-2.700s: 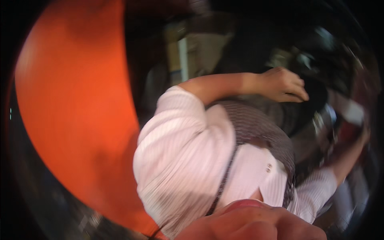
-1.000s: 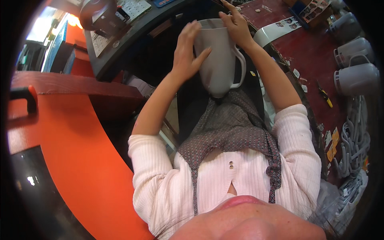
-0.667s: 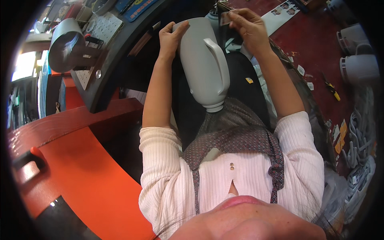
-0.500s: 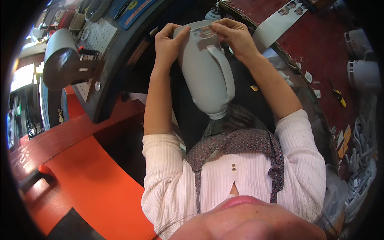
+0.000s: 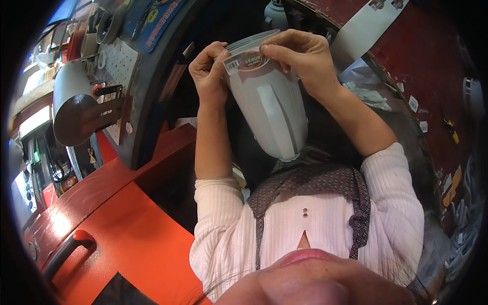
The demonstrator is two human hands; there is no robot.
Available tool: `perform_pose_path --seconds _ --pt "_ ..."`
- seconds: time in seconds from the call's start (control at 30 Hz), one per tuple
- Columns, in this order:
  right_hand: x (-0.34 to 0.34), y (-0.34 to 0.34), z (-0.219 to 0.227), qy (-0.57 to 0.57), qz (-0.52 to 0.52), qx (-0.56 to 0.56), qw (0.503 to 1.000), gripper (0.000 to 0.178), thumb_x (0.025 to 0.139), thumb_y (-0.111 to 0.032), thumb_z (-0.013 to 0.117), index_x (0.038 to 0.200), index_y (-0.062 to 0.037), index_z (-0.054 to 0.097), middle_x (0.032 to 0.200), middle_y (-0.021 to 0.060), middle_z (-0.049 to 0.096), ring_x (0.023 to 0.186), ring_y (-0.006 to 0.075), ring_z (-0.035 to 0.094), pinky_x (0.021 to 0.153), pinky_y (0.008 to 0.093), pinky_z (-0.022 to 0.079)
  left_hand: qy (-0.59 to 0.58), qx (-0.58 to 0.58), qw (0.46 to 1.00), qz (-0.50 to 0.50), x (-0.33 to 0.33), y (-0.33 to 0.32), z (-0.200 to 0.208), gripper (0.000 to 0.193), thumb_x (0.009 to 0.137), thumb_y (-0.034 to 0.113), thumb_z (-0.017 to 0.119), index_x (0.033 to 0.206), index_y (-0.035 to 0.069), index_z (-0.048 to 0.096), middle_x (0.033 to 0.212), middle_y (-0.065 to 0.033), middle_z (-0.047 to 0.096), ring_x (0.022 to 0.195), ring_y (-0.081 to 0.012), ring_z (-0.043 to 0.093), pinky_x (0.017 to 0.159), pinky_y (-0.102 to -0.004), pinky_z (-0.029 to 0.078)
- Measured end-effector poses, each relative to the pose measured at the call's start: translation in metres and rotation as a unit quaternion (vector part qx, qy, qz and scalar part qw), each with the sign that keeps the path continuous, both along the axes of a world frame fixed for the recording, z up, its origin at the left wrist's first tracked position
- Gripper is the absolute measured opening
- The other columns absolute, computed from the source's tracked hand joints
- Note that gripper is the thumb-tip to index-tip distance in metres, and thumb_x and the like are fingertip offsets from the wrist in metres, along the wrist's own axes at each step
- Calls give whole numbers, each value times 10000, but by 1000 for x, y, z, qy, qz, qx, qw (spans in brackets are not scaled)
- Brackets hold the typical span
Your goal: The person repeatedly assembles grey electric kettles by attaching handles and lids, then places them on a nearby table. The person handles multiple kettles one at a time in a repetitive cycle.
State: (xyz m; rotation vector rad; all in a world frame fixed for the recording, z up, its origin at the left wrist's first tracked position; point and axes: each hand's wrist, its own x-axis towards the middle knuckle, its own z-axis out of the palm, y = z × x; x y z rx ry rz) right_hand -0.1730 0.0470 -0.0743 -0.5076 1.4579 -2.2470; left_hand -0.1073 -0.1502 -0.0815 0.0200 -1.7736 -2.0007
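Bringing the label (image 5: 247, 62) onto the grey jug (image 5: 254, 109) was the newest change: moments before, the right hand (image 5: 304, 57) had held it clear, to the right of the jug, and now it lay crosswise on the jug's outer wall, just below the rim (image 5: 252, 38). The jug itself had turned a little, so its handle (image 5: 274, 117) faced more toward the wearer and the ringed inside of its mouth showed.

Both hands were narrowed on the work. The left hand (image 5: 211, 73) gripped the jug's rim on its left side, thumb at the label's near end; the right pinched the label's other end between thumb and fingers. The jug sat tilted between them, mouth away from the wearer, base toward the patterned apron (image 5: 307, 185).

Judging by this, the label had gone from being carried to being set against the wall, with its line along the rim as the point of care. Whether it already stuck flat could not be told under the fingers.

Right of the jug, a yellow-and-black cutter (image 5: 451, 131) lay on the dark red tabletop (image 5: 422, 56); left of it stood a grey cylinder (image 5: 73, 91).
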Motion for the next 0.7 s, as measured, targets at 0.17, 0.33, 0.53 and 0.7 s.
perform_pose_path --seconds 0.17,0.33,0.53,0.7 --pt "6 -3 1 75 -31 46 996 115 880 -88 761 964 -10 757 833 21 713 653 28 568 533 170 412 4 12 1000 -8 2 -1 -11 169 905 147 671 779 39 642 683 -3 529 694 -117 493 984 -338 410" --pt "4 -6 2 84 -34 58 994 104 887 -78 752 964 -9 758 818 16 710 630 24 558 516 167 406 57 15 996 -65 -1 -4 -11 211 899 199 689 757 53 635 670 4 521 680 -112 486 958 -323 410" --pt "7 -6 -4 108 -42 74 990 95 887 -67 747 963 -11 755 802 13 702 610 26 547 506 168 401 6 -40 999 -33 3 -2 -5 249 774 191 826 706 81 614 667 32 501 660 -88 460 957 -318 415" --pt "2 -6 -2 422 -145 136 884 177 856 -95 775 987 4 712 809 25 678 621 71 573 549 210 467 -9 -45 999 -3 9 3 5 243 730 109 846 689 90 607 663 44 490 648 -74 448 961 -321 416"
